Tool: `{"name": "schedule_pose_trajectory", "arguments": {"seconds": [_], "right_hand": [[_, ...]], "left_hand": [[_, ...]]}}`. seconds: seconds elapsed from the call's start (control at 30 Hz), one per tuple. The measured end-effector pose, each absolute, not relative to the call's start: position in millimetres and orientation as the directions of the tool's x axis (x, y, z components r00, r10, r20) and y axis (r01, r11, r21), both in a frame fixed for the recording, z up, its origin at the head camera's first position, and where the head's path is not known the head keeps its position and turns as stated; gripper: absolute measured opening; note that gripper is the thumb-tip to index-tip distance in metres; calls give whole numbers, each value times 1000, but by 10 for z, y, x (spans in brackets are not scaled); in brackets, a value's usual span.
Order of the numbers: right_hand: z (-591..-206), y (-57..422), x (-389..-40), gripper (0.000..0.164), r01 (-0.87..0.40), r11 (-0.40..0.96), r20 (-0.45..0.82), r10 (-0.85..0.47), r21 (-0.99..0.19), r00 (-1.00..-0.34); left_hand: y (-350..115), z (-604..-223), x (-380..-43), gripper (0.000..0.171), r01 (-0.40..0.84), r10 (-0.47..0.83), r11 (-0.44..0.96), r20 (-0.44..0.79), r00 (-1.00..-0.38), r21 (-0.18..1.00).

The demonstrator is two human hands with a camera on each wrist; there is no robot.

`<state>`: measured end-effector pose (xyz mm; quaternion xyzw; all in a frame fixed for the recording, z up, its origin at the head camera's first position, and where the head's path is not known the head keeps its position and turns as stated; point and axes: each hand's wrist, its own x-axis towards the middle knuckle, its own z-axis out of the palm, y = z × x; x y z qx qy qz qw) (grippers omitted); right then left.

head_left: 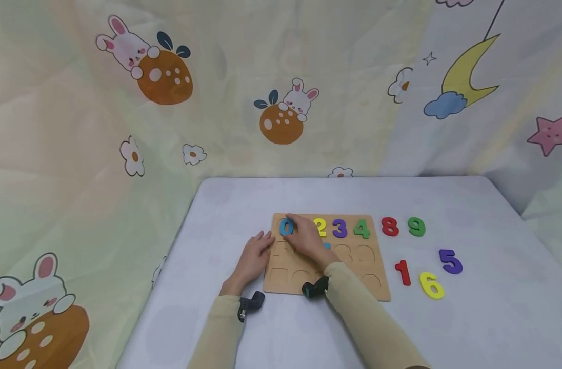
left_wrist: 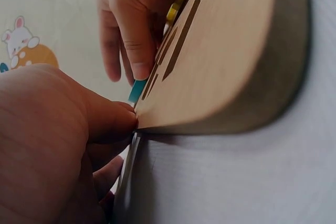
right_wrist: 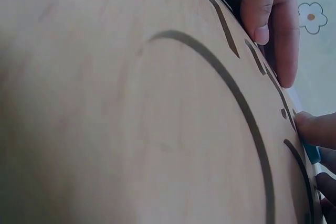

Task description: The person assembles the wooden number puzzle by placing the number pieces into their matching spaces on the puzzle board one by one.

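The blue number 0 [head_left: 282, 227] lies at the top left corner of a wooden number board [head_left: 381, 287]. My right hand [head_left: 308, 240] pinches it between thumb and fingertips, close over the board. In the left wrist view, the right thumb [left_wrist: 139, 61] overlaps the blue edge of that piece. My left hand [head_left: 254, 259] rests against the board's left side, fingers mostly straight. Yellow 2 [head_left: 324, 228], purple 3 [head_left: 340, 229] and green 4 [head_left: 365, 230] sit along the top row. A blue piece [head_left: 326, 246] shows partly behind the right wrist.
Right of the board lie a red 8 [head_left: 384, 227], green 9 [head_left: 422, 225], red 1 [head_left: 405, 274], purple 5 [head_left: 455, 266] and yellow 6 [head_left: 425, 284]. Everything rests on a white-covered table [head_left: 470, 328]. A printed cloth [head_left: 230, 92] hangs behind it.
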<state>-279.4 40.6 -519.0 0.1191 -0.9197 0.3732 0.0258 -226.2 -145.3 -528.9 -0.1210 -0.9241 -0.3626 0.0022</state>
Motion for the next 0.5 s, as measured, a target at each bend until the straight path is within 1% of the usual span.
{"name": "schedule_pose_trajectory", "arguments": {"seconds": [0.3,0.5], "right_hand": [[-5212,375,-2819,59,-222,700,128,-184,-679,-974],[-5196,359,-2834,58,-214,730,123,-177,-649,-976]], "left_hand": [[-1449,-5298,-2236,39,194,207,705,64,-976,682],[-1445,-5289,-2246,39,206,212,704,76,-974,679]]}}
